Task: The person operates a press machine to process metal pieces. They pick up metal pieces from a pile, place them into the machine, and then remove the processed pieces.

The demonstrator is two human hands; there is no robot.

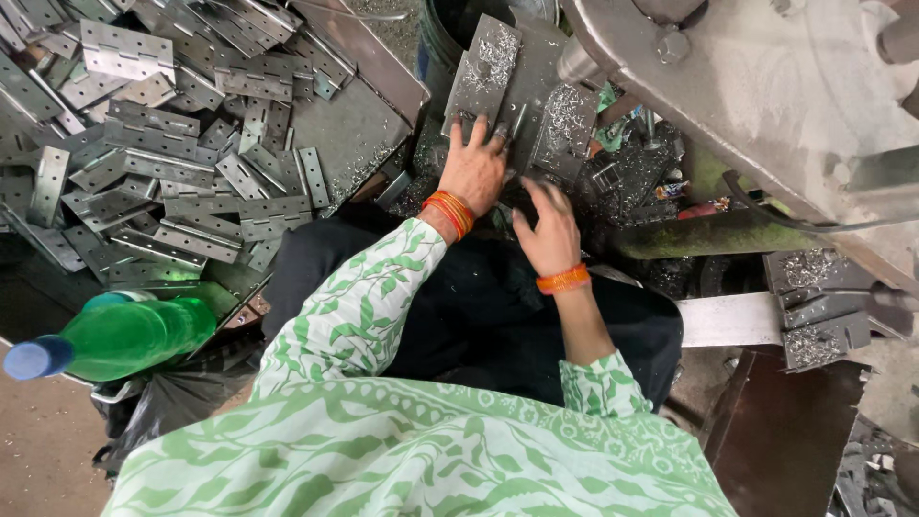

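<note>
Shavings-strewn bench point(632, 182) — both hands point(474, 168) on hinge plates point(483, 72).

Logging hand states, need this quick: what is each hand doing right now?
Left hand: open, fingers spread flat on a grey metal plate.
Right hand: fingers loosely spread over dark swarf-covered parts; any grasp cannot be told.

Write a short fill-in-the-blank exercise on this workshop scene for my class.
1. The bottle lying at the lower left is ____ with a blue cap.
2. Both wrists wear ____ bangles.
3. The left hand rests flat on a ____ plate.
4. The hinges lie heaped on the person's ____ side.

Missing words: green; orange; metal; left
</note>
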